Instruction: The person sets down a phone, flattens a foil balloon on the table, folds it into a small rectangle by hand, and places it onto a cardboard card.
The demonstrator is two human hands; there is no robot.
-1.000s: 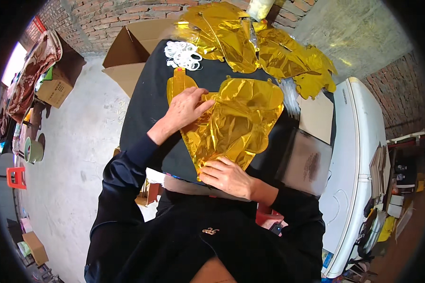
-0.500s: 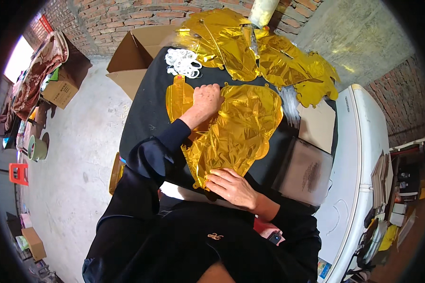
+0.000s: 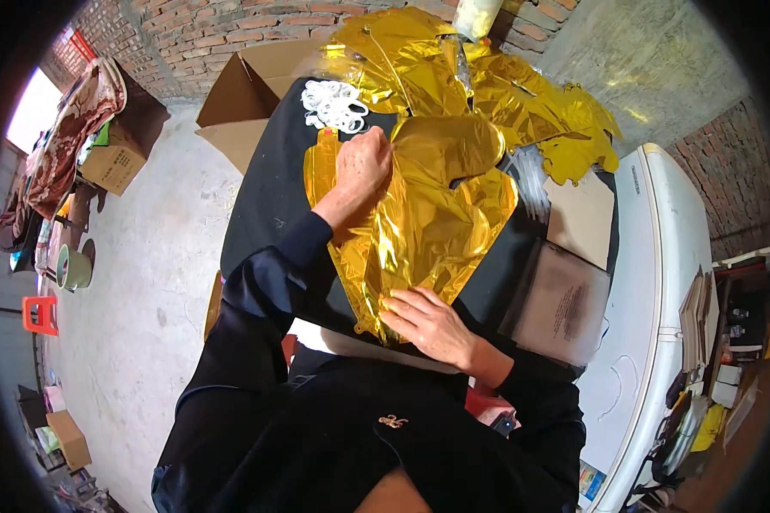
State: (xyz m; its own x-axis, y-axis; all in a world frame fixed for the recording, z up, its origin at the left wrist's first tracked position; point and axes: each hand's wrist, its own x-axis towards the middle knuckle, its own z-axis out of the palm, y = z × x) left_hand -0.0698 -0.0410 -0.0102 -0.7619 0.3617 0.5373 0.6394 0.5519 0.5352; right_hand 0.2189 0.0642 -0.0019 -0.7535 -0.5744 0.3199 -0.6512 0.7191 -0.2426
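While my left hand (image 3: 364, 167) has slid up to the far edge of the gold foil balloon (image 3: 432, 227), its grip now closed on it, I see my right hand (image 3: 428, 321) pressing open-palmed on its near end, flat on the black bench (image 3: 261, 205).

Bare black table top (image 3: 261, 205) is lying open along the left of the frame, beside the left hand (image 3: 364, 167), giving room to pass there. Toward the upper centre, a white tangle of rings (image 3: 334, 104) and a heap of gold foil (image 3: 488, 94) are blocking the far edge. At the right, a clear stack of bags (image 3: 565, 299) and a brown card (image 3: 583, 215) are crowding the space beside the right hand (image 3: 428, 323). An open cardboard box (image 3: 248, 85) is standing off the table's upper left corner.
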